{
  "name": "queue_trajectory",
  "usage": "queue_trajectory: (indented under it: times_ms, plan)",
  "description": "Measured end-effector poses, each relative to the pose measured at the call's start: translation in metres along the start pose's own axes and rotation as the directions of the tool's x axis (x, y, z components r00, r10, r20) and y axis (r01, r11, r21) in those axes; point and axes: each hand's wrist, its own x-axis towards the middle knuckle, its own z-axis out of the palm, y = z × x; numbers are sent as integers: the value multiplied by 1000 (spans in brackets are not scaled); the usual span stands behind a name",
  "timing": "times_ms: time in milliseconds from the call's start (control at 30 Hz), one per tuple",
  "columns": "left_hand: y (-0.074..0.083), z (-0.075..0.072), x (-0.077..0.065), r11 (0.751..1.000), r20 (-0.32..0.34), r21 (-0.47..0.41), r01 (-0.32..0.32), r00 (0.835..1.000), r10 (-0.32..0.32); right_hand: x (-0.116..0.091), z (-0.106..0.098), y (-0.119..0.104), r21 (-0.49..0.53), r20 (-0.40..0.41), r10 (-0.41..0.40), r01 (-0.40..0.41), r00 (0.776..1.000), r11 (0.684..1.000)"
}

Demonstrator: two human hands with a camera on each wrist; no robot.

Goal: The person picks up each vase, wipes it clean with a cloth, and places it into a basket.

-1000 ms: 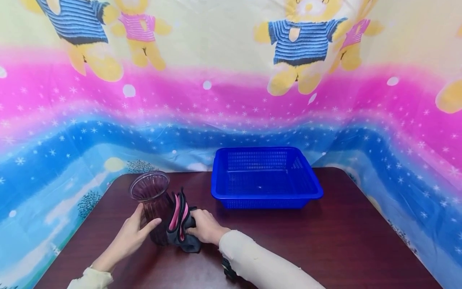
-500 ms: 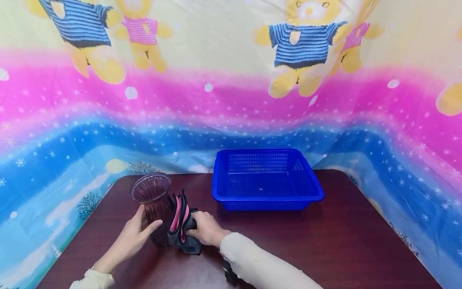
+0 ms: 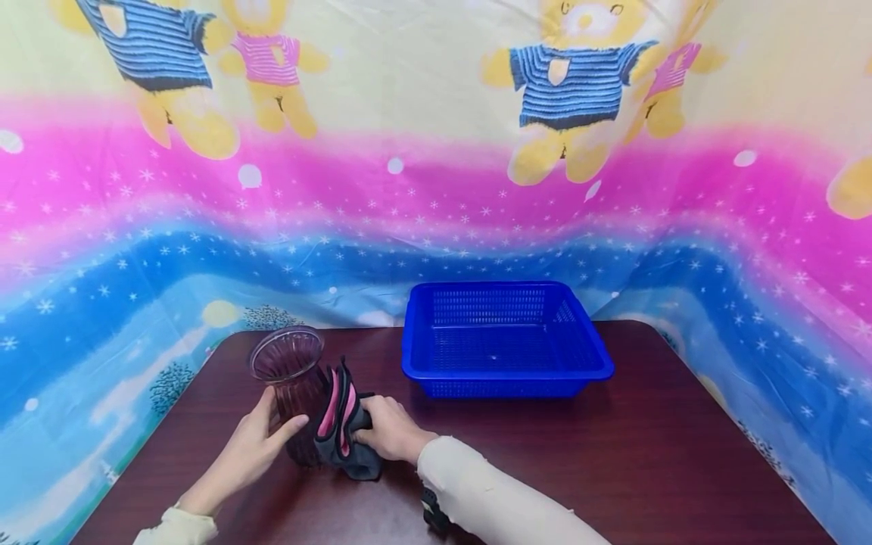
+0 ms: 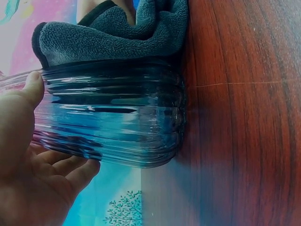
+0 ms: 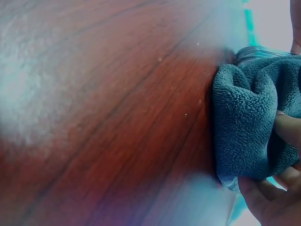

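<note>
A purple-tinted, ribbed glass vase (image 3: 297, 401) with a flared rim stands upright on the left part of the table. My left hand (image 3: 247, 446) grips its side, thumb on the near face and fingers around the far side. In the left wrist view, the vase (image 4: 113, 113) has its base at the tabletop. My right hand (image 3: 395, 430) holds a bunched grey cloth (image 3: 359, 460) with pink inner folds and black edging against the vase's right side. Fingers and thumb of that hand sink into the folds of the cloth (image 5: 244, 127) in the right wrist view.
A blue plastic basket (image 3: 507, 384) with perforated walls stands at the back of the dark reddish-brown wooden table (image 3: 599, 462). Behind and on both sides hangs a curtain (image 3: 436, 197) printed with bears and snowflakes. A black watch-like band (image 3: 434, 509) shows under the right sleeve.
The head view has shifted slightly, so the scene sits a little lower in it. Both hands, the vase and the cloth keep nearly the same places.
</note>
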Motion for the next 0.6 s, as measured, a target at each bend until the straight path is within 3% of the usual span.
queue_trajectory:
  times_ms: [400, 600]
  plan:
    - [0, 0, 0, 1000, -12, 18, -17, 1000, 17, 2, -9, -6, 37, -37, -50, 52, 998, 998]
    - [0, 2, -1, 997, -34, 49, -57, 998, 59, 4, -18, -15, 64, -66, -72, 76, 995, 995]
